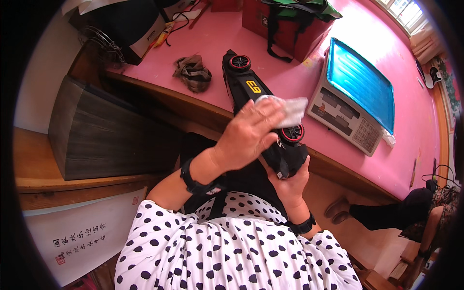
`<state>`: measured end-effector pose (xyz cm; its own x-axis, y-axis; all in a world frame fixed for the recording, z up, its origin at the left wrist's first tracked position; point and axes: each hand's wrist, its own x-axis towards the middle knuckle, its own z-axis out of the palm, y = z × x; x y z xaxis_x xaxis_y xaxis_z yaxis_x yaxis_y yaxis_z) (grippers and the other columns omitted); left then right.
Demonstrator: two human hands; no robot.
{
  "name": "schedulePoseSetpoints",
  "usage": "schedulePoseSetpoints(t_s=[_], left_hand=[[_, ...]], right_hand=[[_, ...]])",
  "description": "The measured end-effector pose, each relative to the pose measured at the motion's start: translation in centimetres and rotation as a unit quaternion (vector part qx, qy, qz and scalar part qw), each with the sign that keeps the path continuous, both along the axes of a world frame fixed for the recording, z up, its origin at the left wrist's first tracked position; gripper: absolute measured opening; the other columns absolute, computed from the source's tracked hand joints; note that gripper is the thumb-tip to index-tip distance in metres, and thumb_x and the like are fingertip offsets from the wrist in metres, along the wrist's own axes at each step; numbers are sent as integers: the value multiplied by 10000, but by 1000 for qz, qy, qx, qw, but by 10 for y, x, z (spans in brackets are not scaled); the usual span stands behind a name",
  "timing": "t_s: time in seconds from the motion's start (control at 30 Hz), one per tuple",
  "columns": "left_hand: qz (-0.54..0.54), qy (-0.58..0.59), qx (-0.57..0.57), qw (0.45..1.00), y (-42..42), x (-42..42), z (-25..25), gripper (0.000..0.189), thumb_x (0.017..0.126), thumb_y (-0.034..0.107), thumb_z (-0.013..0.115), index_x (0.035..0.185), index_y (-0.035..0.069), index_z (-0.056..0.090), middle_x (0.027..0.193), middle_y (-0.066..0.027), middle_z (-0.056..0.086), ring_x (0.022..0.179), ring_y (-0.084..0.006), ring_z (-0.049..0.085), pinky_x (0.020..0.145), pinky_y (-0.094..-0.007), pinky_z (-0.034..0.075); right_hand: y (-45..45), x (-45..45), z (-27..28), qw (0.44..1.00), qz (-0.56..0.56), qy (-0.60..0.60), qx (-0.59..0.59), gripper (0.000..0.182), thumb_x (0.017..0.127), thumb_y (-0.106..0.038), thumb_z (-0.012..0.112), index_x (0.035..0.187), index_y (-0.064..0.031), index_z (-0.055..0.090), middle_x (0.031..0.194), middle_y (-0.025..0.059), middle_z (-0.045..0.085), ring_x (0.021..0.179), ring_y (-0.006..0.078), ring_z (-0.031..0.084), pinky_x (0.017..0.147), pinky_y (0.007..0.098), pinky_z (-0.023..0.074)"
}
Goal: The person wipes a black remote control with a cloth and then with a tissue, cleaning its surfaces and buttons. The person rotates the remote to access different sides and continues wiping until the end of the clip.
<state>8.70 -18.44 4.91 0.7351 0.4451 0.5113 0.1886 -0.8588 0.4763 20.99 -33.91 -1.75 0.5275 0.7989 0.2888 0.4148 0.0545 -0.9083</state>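
A black toy car [250, 87] with red-ringed wheels and a yellow marking is tilted across the desk's front edge, its near end over my lap. My left hand [250, 127] presses a folded white cloth [291, 110] against the car's side, just beyond the near wheel [292, 133]. From below, my right hand [291, 183] grips the car's near end; some of its fingers are hidden beneath the body. On the desk left of the car lies a crumpled brown cloth [193, 73].
On the pink desktop [214, 32] stand a digital scale [344, 116] with a blue tray [362, 83], a red bag [253, 21] and a black box [119, 29]. A dark wood-grain box [108, 134] stands left. Another person's legs [384, 214] are at right.
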Motion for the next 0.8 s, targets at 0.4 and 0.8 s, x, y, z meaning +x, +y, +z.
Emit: schedulePoseSetpoints(t_s=[0.4,0.8], left_hand=[[65,51,35,996,26,-4,-5,493,1037,398,389,1399,95,529,1429,-110,526,1354,-308,453,1151,-468,238],[-29,24,22,999,-1,-24,-6,369,981,183,521,1318,70,617,1390,-117,565,1352,-296,474,1185,-421,218]], right_hand=[[3,-1,8,1000,4,-16,-11,801,616,-71,833,1317,-46,447,1126,155,653,1014,285,675,889,358,523],[2,2,7,1000,5,-13,-7,792,614,-68,829,1311,-56,453,1108,152,662,1001,284,682,877,352,531]])
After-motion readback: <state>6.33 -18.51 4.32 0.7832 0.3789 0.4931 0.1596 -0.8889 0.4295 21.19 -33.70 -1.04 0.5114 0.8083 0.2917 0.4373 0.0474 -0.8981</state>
